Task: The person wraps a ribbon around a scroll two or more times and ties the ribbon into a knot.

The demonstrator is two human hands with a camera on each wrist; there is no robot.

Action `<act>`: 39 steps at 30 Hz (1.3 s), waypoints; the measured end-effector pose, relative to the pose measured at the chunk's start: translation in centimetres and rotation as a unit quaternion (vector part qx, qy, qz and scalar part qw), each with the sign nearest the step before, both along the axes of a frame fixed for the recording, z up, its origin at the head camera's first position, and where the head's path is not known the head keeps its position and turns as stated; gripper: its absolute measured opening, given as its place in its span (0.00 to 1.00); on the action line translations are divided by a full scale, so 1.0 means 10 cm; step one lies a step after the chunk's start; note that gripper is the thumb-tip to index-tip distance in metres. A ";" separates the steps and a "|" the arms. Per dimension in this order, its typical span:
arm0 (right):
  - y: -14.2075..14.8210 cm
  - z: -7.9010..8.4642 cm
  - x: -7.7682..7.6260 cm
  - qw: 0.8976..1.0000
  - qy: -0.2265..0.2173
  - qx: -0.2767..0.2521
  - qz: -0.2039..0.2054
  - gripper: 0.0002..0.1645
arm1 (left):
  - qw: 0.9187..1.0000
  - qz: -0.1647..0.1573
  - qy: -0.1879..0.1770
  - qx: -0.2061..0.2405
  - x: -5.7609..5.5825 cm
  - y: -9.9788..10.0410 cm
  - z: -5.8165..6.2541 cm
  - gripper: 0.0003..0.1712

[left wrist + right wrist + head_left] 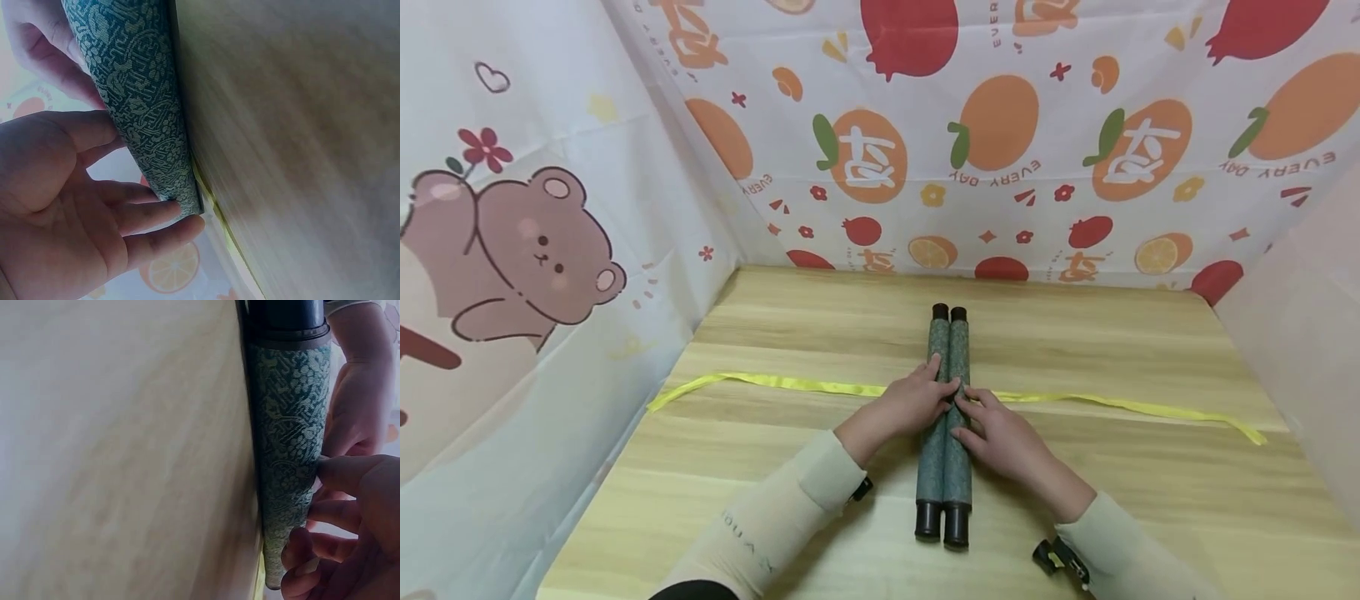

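Note:
A scroll, rolled up from both sides, lies on the table as a left roll (pixel 932 467) and a right roll (pixel 957 475), side by side. Both are covered in green patterned brocade (pixel 140 94) and have dark end knobs (pixel 928 520). My left hand (pixel 912 402) rests on the left roll, its fingertips reaching the seam between the two. From the other side my right hand (pixel 1006 435) touches the right roll with thumb and fingertips. In the right wrist view some of its fingers (pixel 300 550) are bent against the brocade. The fingertips of both hands nearly meet.
A yellow ribbon (pixel 805 384) runs crosswise under the scroll, its ends stretched out to the left and right (pixel 1157 408). The wood-grain table (pixel 820 317) is bordered by a fruit-print cloth (pixel 925 225) behind and a bear-print cloth (pixel 647 208) at left.

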State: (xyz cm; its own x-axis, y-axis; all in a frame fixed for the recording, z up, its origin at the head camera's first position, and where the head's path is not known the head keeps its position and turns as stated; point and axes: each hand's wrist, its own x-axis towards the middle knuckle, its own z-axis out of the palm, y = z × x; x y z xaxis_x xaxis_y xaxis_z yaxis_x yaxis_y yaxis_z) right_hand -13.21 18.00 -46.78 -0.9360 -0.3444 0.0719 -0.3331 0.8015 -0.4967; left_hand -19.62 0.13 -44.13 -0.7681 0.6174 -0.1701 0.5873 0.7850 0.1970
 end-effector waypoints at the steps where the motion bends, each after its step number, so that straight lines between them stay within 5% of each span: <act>1: -0.01 0.00 0.01 1.000 -0.001 0.001 0.000 0.33 | 1.000 -0.001 0.002 -0.001 0.01 0.00 -0.01 0.26; 9: -0.05 0.03 0.00 1.000 -0.002 0.027 -0.010 0.32 | 1.000 -0.001 -0.010 0.015 0.02 -0.03 -0.02 0.27; 16: 0.00 0.12 -0.07 0.999 0.005 0.034 -0.006 0.28 | 0.995 -0.006 -0.068 0.072 -0.09 -0.17 0.05 0.26; 21: 0.08 0.17 -0.15 1.000 0.007 0.020 -0.006 0.25 | 0.993 0.007 -0.060 0.106 -0.17 -0.29 0.13 0.26; 28: 0.24 0.16 -0.29 0.999 -0.002 0.032 -0.021 0.24 | 0.996 0.038 -0.026 0.070 -0.26 -0.51 0.13 0.29; 34: 0.34 0.14 -0.38 0.994 0.018 0.104 -0.025 0.26 | 0.999 0.043 -0.015 0.017 -0.29 -0.61 0.04 0.34; 39: 0.35 0.11 -0.40 0.986 0.024 0.165 -0.016 0.27 | 0.999 0.030 0.016 -0.014 -0.31 -0.62 -0.01 0.26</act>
